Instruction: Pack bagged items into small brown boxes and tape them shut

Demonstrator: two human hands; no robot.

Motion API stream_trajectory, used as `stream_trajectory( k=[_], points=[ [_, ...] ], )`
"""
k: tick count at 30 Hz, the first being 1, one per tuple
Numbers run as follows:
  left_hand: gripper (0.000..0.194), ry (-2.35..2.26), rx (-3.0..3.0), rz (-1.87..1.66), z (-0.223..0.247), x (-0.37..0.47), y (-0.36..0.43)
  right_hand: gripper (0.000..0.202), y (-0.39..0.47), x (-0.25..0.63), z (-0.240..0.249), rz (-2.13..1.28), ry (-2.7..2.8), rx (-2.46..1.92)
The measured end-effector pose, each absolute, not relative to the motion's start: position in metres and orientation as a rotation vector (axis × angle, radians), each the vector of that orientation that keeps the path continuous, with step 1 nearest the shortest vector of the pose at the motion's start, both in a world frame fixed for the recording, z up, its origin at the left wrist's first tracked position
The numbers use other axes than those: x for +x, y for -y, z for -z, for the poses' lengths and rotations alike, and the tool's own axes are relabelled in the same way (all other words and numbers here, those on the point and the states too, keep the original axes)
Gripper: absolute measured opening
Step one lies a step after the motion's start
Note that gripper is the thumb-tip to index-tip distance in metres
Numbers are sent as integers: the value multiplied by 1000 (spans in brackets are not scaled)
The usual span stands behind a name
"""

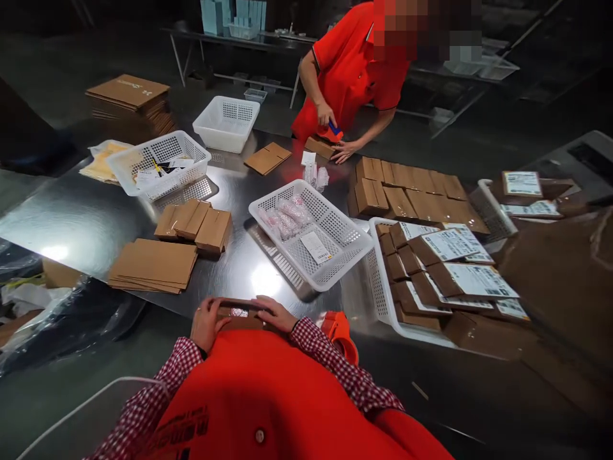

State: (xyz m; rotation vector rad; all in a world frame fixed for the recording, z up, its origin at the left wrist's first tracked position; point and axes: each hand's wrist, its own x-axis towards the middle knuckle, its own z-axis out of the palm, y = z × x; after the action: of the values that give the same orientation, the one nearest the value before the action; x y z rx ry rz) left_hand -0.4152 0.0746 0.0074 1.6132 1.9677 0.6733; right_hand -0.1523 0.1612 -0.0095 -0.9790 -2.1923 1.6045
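Observation:
A small brown cardboard box [243, 323] stands at the table edge against my body, its top partly open. A bubble-wrapped item [239, 312] shows inside it. My left hand [207, 324] grips the box's left end, thumb toward its near side. Across the right end lies my right hand [275, 313], fingers bent over the rim or a flap. An orange tape dispenser [341, 337] rests just beside my right forearm. Beyond the box, a white basket [335, 276] holds bubble-wrapped items [287, 217] and a printed label [316, 246].
Flat cardboard [153, 263] and folded boxes [213, 230] sit left. At right, a basket [380, 300] is heaped with labelled boxes [450, 255], behind it rows of boxes [412, 191]. A co-worker [352, 76] across the table handles a box [320, 147] with a tape dispenser.

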Motion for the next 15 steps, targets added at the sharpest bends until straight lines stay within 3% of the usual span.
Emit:
stream_trajectory(
  k=[2,9,15],
  points=[
    [39,-1948,1564,-736,0,-416,-71,48,-155,-150,12,-1460,2349,-997],
    [43,-1802,1048,-998,33,-405,-72,39,-136,-154,12,-1083,2414,-1184],
    [68,-1733,1018,-972,39,-401,-78,47,-80,-66,-8,-472,1907,-1973]
  ],
)
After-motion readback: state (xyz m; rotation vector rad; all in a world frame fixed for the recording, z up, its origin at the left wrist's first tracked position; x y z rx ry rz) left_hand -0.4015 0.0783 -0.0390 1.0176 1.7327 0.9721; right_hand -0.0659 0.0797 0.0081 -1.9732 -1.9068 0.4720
